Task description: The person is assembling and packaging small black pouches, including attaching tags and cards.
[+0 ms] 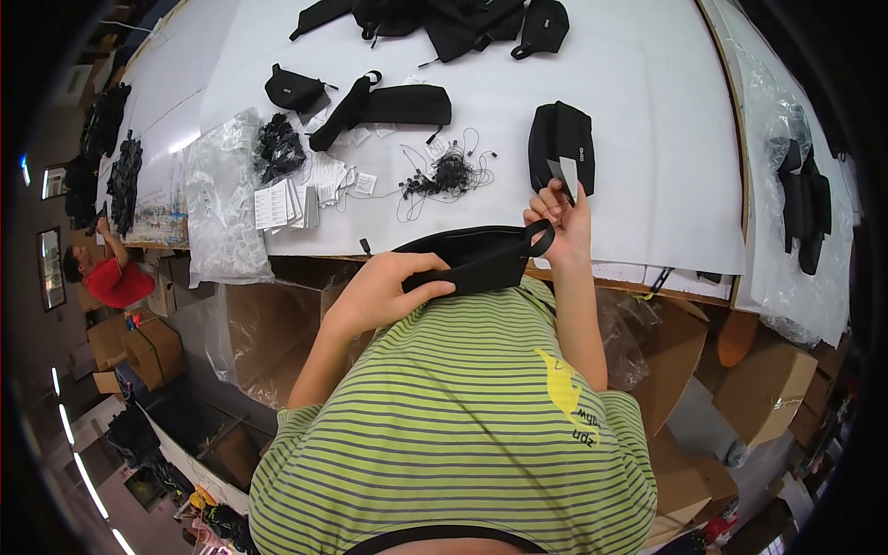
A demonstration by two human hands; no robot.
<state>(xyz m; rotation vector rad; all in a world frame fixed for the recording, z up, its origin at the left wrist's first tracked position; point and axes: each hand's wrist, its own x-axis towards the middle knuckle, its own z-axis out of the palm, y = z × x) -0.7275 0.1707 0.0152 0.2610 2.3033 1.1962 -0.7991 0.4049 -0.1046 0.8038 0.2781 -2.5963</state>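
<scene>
The black pouch (472,259) is partly hidden under the left hand (388,287) and its lower edge merges with the striped shirt (462,407). The left hand lies curled over the pouch's left end, gripping it just off the edge of the white table (647,111). The right hand (560,217), raised at the loop end, pinches a small grey tag (564,174). Tags (287,199), black cords (444,174) and another black pouch (561,139) lie on the table; cardboard boxes (768,388) stand below it.

left hand (384,289) grips a black pouch (472,259) while right hand (560,217) pinches a grey tag (563,174) at its loop.
</scene>
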